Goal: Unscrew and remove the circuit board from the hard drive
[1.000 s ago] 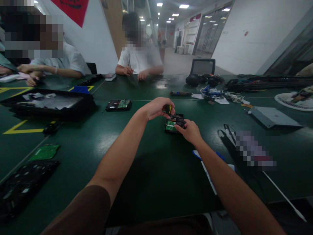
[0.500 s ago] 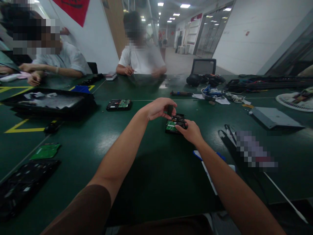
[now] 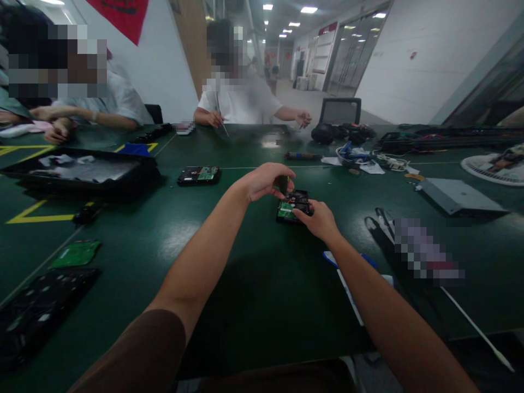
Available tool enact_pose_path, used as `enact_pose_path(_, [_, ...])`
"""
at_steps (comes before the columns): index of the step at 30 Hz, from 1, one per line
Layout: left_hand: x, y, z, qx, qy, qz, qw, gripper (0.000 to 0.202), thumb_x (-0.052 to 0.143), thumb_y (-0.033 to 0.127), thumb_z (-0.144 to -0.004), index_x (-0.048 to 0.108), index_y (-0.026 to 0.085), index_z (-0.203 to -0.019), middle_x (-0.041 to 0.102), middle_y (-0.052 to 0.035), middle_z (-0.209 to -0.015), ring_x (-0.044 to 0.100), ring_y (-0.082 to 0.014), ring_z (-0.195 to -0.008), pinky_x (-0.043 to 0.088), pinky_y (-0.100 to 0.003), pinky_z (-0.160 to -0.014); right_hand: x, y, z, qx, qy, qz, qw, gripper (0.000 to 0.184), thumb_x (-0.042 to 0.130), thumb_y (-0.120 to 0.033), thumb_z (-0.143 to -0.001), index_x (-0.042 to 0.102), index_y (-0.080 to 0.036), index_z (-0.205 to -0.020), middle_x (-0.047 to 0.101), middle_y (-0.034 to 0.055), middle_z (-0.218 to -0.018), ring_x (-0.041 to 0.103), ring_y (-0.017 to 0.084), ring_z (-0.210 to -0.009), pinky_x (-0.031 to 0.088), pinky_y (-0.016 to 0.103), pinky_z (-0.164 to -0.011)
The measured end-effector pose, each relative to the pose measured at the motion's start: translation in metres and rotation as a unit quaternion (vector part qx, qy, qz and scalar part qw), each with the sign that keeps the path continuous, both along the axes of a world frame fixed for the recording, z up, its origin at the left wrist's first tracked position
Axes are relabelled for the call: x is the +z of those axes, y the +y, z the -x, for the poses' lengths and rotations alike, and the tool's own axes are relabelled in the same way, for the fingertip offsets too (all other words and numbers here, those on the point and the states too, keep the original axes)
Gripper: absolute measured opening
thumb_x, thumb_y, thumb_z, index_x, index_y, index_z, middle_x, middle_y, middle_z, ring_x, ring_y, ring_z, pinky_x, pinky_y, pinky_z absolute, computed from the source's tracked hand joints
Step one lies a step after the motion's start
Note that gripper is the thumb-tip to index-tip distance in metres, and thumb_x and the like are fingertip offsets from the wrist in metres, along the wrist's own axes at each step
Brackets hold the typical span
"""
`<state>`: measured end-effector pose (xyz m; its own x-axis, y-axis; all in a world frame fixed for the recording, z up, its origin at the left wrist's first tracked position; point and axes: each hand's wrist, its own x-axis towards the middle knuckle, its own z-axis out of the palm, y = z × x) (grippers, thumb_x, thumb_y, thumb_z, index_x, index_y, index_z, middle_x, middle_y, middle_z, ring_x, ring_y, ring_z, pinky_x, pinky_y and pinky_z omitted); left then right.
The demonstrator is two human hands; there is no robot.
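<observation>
Green tabletop (image 3: pixel 135 262) — left hand (image 3: pixel 265 183) pinching a dark tool (image 3: pixel 283 184), right hand (image 3: pixel 321 218) gripping a black drive (image 3: pixel 302 196).

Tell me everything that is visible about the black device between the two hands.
The black device is boxy and lies flat on the green table, a green circuit board at its near left, dark areas beyond. The right hand holds its right side; the left hand holds a dark tool handle over its far left part. Its material is unclear.
</observation>
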<state>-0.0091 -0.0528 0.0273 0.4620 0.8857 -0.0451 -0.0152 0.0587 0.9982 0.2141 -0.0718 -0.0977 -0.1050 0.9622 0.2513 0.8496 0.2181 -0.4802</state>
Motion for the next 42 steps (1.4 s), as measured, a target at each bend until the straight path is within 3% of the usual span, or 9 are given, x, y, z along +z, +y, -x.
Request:
enact_pose_path(4, [-0.002, 0.004, 0.0, 0.021, -0.025, 0.026, 0.999, 0.014, 0.062, 0.027, -0.086, 0.064, 0.014, -0.086, 0.071, -0.013, -0.087, 0.066, -0.0212, -0.084, 0.054, -0.034, -0.07, 0.001, -0.001, 0.0, 0.006, 0.001, -0.006, 1.0, 0.049, 0.065, -0.061, -0.088, 0.07, -0.02, -0.114, 0.07, 0.0113, -0.103, 0.061, 0.028, -0.097, 0.046, 0.036, -0.077])
enact_pose_path(10, [-0.005, 0.007, 0.003, 0.032, -0.001, -0.016, 0.999, 0.015, 0.066, 0.027, -0.084, 0.072, 0.014, -0.084, 0.063, -0.0082, -0.09, 0.058, -0.0168, -0.085, 0.052, -0.031, -0.072, 0.0, 0.0, 0.0, 0.01, -0.007, -0.016, 1.0, 0.042, 0.064, -0.059, -0.09, 0.073, -0.022, -0.108, 0.071, 0.0102, -0.101, 0.062, 0.027, -0.097, 0.047, 0.037, -0.079])
enact_pose_path(17, [-0.006, 0.007, 0.003, 0.006, -0.017, -0.012, 1.0, 0.015, 0.069, 0.027, -0.081, 0.073, 0.013, -0.085, 0.06, -0.0093, -0.092, 0.056, -0.018, -0.089, 0.054, -0.031, -0.075, -0.002, 0.005, 0.002, -0.028, 0.037, -0.05, 0.998, 0.048, 0.07, -0.052, -0.087, 0.067, -0.018, -0.121, 0.068, 0.011, -0.111, 0.064, 0.025, -0.092, 0.05, 0.039, -0.081])
enact_pose_path(19, [-0.006, 0.008, 0.003, 0.008, -0.018, -0.009, 1.0, 0.015, 0.069, 0.027, -0.081, 0.074, 0.013, -0.085, 0.061, -0.0093, -0.092, 0.057, -0.0176, -0.088, 0.055, -0.031, -0.074, -0.002, 0.004, 0.005, -0.026, 0.06, -0.065, 0.996, 0.04, 0.071, -0.045, -0.088, 0.067, -0.02, -0.119, 0.065, 0.011, -0.117, 0.064, 0.023, -0.09, 0.05, 0.038, -0.081])
enact_pose_path(22, [-0.007, 0.009, 0.003, 0.006, -0.02, -0.01, 1.0, 0.015, 0.069, 0.026, -0.081, 0.074, 0.014, -0.086, 0.062, -0.0089, -0.093, 0.057, -0.0168, -0.087, 0.055, -0.031, -0.073, -0.001, 0.003, 0.008, 0.012, 0.059, -0.088, 0.994, 0.017, 0.068, -0.033, -0.09, 0.072, -0.024, -0.105, 0.064, 0.0084, -0.118, 0.062, 0.024, -0.098, 0.049, 0.039, -0.087])
enact_pose_path(24, [-0.007, 0.009, 0.003, 0.004, -0.02, -0.013, 1.0, 0.014, 0.068, 0.026, -0.081, 0.074, 0.014, -0.085, 0.063, -0.0085, -0.093, 0.057, -0.0166, -0.086, 0.054, -0.031, -0.073, 0.001, 0.003, 0.01, 0.05, 0.034, -0.094, 0.994, 0.011, 0.064, -0.029, -0.094, 0.074, -0.025, -0.098, 0.067, 0.0073, -0.111, 0.06, 0.025, -0.103, 0.047, 0.041, -0.09])
enact_pose_path(28, [-0.007, 0.009, 0.003, 0.007, -0.019, -0.008, 1.0, 0.013, 0.068, 0.025, -0.081, 0.074, 0.014, -0.084, 0.063, -0.0089, -0.09, 0.058, -0.0168, -0.085, 0.054, -0.031, -0.073, 0.003, 0.005, 0.01, 0.101, -0.003, -0.086, 0.991, 0.019, 0.058, -0.03, -0.099, 0.076, -0.024, -0.098, 0.072, 0.007, -0.102, 0.059, 0.025, -0.099, 0.043, 0.041, -0.093])
enact_pose_path(37, [-0.006, 0.008, 0.004, 0.003, -0.007, -0.025, 1.0, 0.017, 0.067, 0.028, -0.083, 0.074, 0.013, -0.087, 0.063, -0.0099, -0.095, 0.059, -0.0174, -0.087, 0.054, -0.032, -0.073, 0.01, -0.003, 0.002, 0.14, -0.065, -0.105, 0.982, 0.024, 0.06, -0.042, -0.099, 0.078, -0.028, -0.103, 0.073, 0.0062, -0.108, 0.056, 0.029, -0.108, 0.041, 0.043, -0.09])
enact_pose_path(42, [-0.005, 0.005, 0.005, 0.0, 0.0, -0.037, 0.999, 0.018, 0.066, 0.029, -0.085, 0.074, 0.013, -0.089, 0.065, -0.011, -0.097, 0.06, -0.0187, -0.092, 0.055, -0.03, -0.076, 0.01, -0.003, 0.002, 0.17, -0.06, -0.094, 0.979, 0.024, 0.058, -0.036, -0.1, 0.079, -0.027, -0.106, 0.071, 0.0081, -0.112, 0.057, 0.028, -0.105, 0.045, 0.045, -0.093])
